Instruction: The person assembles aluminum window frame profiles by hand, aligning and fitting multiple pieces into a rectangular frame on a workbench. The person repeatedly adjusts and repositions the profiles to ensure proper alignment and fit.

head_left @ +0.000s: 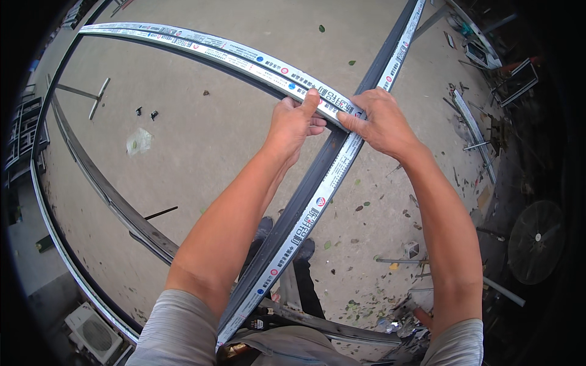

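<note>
A large dark metal frame with white printed protective film lies in front of me. Its crossbar point(213, 49) runs from the far left and meets a long side bar point(314, 210) at a corner joint. My left hand point(288, 128) grips the crossbar just left of that joint, thumb on top and fingers curled underneath. At the joint itself, my right hand point(387, 125) is closed over the side bar, its thumb pressing the crossbar's end. The palm and fingers of the right hand cover part of the joint.
A curved dark rail point(110, 192) supports the frame's left part. Small black pieces point(154, 114) and a clear plastic scrap point(139, 141) lie on the concrete floor. An outdoor air-conditioning unit point(94, 332) is lower left; a round fan point(535, 242) and metal offcuts point(473, 128) are at right.
</note>
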